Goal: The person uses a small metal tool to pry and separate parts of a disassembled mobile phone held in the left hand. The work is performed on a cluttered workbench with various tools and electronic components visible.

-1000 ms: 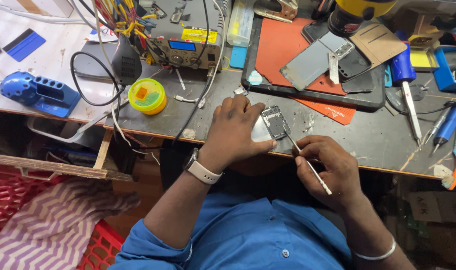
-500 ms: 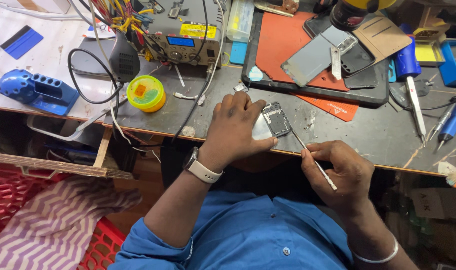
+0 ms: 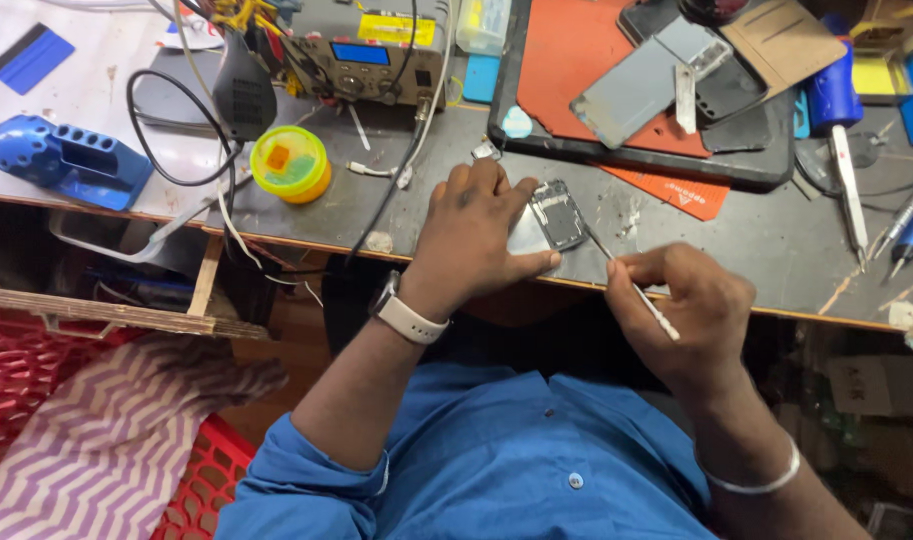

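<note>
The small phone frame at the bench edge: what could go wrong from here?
The phone frame lies close to the bench's front edge, pinned only by the left hand; it might slide off. The thin tool in the right hand could slip and scratch it. The nearby black cable might snag the left wrist.

We see a grey bench instrument (image 3: pixel 372 50) at the back of the table, and on its face a small rectangular blue screen (image 3: pixel 360 53) with a yellow rectangular label (image 3: pixel 395 28) just beside it, up and to the right. A clear plastic box (image 3: pixel 482 22) stands right of the instrument. On the red-orange mat (image 3: pixel 667 188) poking out under the black tray, we make out a small dark printed mark. At the top right sits a yellow-lined open box (image 3: pixel 882 75), beside brown cardboard (image 3: pixel 782 40).
</note>
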A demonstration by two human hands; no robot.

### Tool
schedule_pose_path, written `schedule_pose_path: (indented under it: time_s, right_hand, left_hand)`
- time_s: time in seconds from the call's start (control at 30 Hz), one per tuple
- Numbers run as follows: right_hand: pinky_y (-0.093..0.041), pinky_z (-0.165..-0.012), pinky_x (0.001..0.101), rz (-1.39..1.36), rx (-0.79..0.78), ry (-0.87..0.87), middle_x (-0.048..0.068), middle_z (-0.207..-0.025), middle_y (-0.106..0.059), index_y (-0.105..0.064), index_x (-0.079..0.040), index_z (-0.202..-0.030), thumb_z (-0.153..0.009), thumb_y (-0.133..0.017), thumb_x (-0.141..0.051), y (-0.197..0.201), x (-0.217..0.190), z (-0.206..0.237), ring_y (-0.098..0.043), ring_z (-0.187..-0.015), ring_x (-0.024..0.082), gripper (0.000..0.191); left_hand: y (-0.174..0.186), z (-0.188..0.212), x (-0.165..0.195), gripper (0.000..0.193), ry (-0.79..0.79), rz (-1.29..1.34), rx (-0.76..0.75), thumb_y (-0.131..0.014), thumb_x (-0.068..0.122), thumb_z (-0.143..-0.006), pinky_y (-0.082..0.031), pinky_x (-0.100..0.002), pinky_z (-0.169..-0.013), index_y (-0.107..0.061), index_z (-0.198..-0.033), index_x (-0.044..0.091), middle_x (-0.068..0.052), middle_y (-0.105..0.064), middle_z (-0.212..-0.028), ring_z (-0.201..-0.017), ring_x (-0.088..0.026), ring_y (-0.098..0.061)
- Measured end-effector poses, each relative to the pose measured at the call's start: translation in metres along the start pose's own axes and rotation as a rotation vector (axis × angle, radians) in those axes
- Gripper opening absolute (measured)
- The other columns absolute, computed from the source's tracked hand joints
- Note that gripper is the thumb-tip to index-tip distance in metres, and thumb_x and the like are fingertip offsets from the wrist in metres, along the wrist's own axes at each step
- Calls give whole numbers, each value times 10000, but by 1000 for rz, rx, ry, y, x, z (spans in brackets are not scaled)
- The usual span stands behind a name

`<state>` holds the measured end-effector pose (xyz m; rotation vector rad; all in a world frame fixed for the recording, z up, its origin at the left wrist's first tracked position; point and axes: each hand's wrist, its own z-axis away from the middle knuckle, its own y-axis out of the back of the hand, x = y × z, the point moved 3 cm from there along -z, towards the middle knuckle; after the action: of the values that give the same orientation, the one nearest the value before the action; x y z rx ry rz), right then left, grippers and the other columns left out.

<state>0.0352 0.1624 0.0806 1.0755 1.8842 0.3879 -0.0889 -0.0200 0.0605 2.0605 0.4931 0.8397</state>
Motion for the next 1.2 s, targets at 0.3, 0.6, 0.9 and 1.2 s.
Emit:
schedule_pose_path:
  time_s: [0.3,0.6,0.9,1.2]
  right_hand:
    - [-551,-664,320,-22,8,45,128,-817,-730,-698,-5,-823,-893,-776,-96,2,-6,-1,-727,-722,201,139]
    - [-520,-554,316,-51,-15,-60,121,-779,-732,-681,-11,-767,-868,-772,-98,1,-11,3,-698,-596,205,161]
    - [-555,-655,324,-55,24,107,121,-838,-735,-672,-14,-806,-886,-778,-107,5,-8,4,-729,-724,212,162]
    - [-531,-597,311,-105,56,28,137,-801,-733,-661,0,-781,-902,-774,-113,-2,-2,0,-720,-674,185,200]
  left_hand:
    - [-1,0,-1,776,14,-1,1,-873,562,-647,-442,-467,-882,-701,-1261,120,-91,-547,-1078,-1027,-304,-525]
    - [-1,0,-1,762,22,-21,24,-857,582,-654,-441,-476,-877,-702,-1253,137,-95,-539,-1060,-1037,-310,-517]
    - [-5,3,4,794,68,-3,-31,-857,573,-635,-428,-480,-879,-684,-1259,114,-101,-538,-1063,-1032,-316,-506]
    - [-6,-1,2,773,23,-31,-17,-859,578,-667,-429,-493,-898,-689,-1268,124,-117,-534,-1105,-1082,-334,-505]
